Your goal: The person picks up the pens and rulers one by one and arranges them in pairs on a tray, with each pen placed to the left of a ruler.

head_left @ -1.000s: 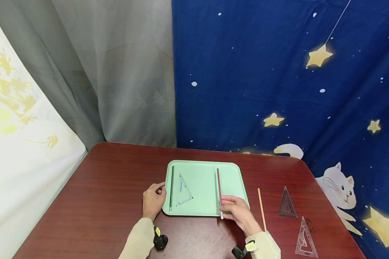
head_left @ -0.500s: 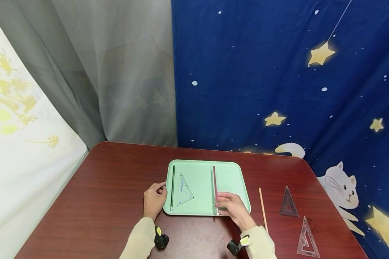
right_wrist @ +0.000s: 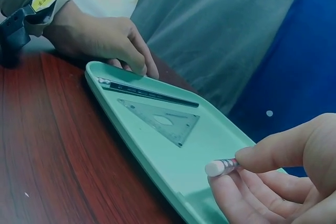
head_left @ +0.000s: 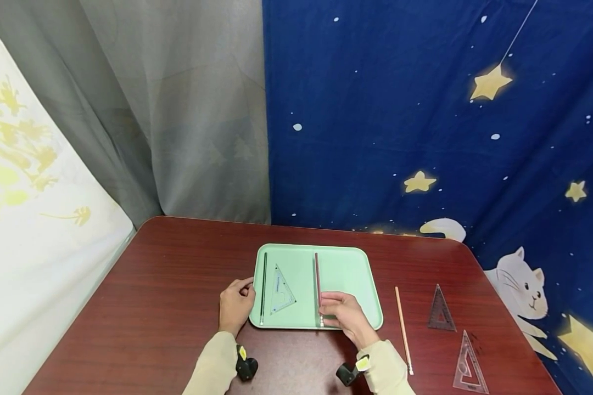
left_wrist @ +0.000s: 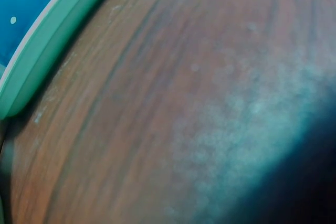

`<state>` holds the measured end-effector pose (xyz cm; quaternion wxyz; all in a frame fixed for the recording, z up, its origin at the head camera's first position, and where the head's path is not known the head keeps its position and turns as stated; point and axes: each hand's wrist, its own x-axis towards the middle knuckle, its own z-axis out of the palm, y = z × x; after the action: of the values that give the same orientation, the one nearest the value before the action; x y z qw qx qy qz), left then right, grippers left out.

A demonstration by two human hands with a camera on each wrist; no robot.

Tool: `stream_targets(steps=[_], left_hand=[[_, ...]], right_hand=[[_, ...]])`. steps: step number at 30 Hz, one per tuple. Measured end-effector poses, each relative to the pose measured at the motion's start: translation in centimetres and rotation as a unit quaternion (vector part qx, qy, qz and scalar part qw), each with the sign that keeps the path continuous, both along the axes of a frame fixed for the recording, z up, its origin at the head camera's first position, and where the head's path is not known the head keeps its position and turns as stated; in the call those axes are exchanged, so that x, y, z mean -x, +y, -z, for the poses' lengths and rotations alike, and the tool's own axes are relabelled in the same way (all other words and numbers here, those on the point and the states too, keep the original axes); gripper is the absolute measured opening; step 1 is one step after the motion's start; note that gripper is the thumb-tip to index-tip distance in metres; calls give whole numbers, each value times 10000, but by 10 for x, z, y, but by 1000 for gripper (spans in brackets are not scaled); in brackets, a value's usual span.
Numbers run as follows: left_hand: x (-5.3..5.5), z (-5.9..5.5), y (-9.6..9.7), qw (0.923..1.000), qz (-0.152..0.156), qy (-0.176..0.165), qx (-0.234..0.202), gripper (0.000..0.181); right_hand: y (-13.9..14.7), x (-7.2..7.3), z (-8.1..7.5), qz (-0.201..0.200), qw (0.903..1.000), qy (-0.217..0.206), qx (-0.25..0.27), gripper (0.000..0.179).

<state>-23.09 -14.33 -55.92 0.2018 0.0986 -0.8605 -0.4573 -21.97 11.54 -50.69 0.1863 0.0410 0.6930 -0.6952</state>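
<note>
Head view: my right hand (head_left: 347,317) pinches the red pencil (head_left: 318,274) near its near end, over the middle of the green tray (head_left: 347,269). My left hand (head_left: 235,308) touches the tray's left rim, grip unclear.

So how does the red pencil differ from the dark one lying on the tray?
The red pencil is maroon; the dark pencil looks near black. The right hand pinches the red pencil near its pale end; the dark pencil lies unheld on the tray. Both pale ends point toward the person.
</note>
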Motion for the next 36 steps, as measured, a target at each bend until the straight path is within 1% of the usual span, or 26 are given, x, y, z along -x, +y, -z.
stream_targets(steps=[11,21,31,36], left_hand=[[-2,-4,1,10000,27,40,-76,22],[-2,-4,1,9998,19,202,-33,21],[-1,-1,0,10000,63,52,-14,21],[0,0,-1,10000,65,10,2,22]], right_hand=[[-14,1,2,-47,10000,-61,-15,48],[-20,2,5,-74,9999,-76,74,47],[-29,5,6,-16,9998,-79,201,45],[-33,5,6,90,9999,-58,122,44]])
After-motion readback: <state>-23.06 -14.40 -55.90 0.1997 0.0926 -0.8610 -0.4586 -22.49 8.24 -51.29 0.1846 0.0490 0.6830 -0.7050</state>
